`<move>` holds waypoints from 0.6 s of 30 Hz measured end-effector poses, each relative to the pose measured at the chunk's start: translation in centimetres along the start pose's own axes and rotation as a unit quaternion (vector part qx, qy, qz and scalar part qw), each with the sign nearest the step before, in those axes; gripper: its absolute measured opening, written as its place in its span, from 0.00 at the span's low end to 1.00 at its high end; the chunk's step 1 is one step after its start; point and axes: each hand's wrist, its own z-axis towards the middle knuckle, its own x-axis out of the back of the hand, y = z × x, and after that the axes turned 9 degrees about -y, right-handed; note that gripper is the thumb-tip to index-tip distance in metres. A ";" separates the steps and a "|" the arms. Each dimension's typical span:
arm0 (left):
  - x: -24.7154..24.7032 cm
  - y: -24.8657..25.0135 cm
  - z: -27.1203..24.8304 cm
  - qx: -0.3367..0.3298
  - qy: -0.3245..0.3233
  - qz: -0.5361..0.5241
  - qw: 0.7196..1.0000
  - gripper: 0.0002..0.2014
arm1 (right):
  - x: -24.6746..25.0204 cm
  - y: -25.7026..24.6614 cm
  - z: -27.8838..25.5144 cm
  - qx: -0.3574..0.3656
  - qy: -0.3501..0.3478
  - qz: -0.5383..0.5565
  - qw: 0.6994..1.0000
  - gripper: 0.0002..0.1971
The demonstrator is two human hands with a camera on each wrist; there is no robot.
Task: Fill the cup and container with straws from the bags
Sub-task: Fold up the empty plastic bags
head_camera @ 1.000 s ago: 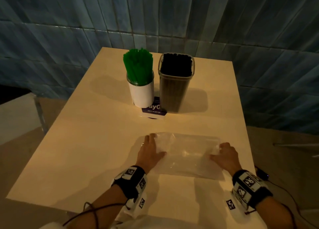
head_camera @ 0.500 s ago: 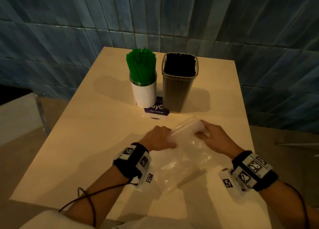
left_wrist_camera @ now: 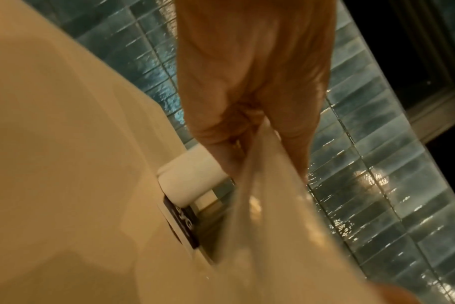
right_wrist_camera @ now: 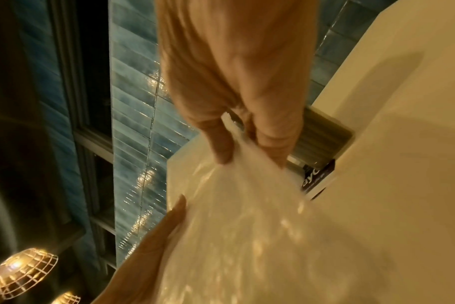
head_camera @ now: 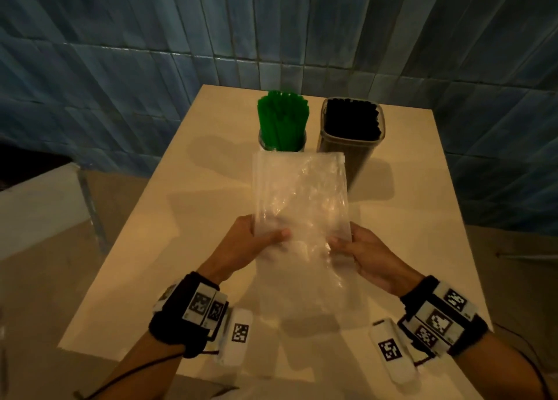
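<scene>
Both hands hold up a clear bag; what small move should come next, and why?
Probably set the clear bag aside. It looks empty, while the cup brims with green straws and the container with black straws. Left hand and right hand pinch its sides.

Beige table (head_camera: pixel 181 248) w/ dark card (left_wrist_camera: pixel 183 224) lying flat on it, white lettering, only partly legible. Blue tiled wall (head_camera: pixel 120 67) behind & both sides of the table. Left: white surface (head_camera: pixel 36 206) on a metal leg (head_camera: pixel 90 206). Wire-cage lamps (right_wrist_camera: pixel 22 271), lit, low left in right-wrist view.
</scene>
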 end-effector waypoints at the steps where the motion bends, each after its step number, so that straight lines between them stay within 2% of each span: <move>1: 0.8 0.0 -0.5 0.010 -0.015 0.014 1.000 0.13 | -0.6 0.0 0.3 0.008 0.008 0.012 1.000 0.13; 4: 3.2 -0.1 -1.8 0.011 -0.063 0.050 0.997 0.14 | -2.3 -0.3 0.9 0.017 0.027 0.032 0.999 0.08; 7: 5.9 0.8 -2.6 -0.007 -0.065 0.078 0.995 0.16 | -3.4 -1.2 1.1 0.007 0.004 -0.002 1.000 0.07; 10: 8.6 1.5 -2.9 -0.032 -0.105 0.056 0.992 0.22 | -3.8 -2.1 1.2 0.017 -0.048 -0.018 0.999 0.16; 12: 10.0 1.8 -3.0 -0.039 -0.131 0.020 0.990 0.24 | -4.2 -2.3 1.5 0.032 -0.052 0.022 0.998 0.20; 13: 10.3 2.1 -3.0 -0.036 -0.131 0.004 0.991 0.21 | -4.5 -2.5 1.6 0.046 -0.049 0.051 0.996 0.18; 15: 10.6 2.5 -2.7 -0.042 -0.113 -0.022 0.992 0.05 | -5.2 -3.0 1.8 0.078 -0.046 0.083 0.992 0.12; 17: 10.7 2.4 -2.5 -0.020 -0.108 -0.022 0.994 0.24 | -5.7 -3.3 2.3 0.089 -0.029 0.045 0.995 0.11; 18: 10.8 2.3 -2.5 -0.016 -0.117 -0.023 0.993 0.28 | -6.0 -3.4 2.6 0.091 -0.013 0.016 0.996 0.13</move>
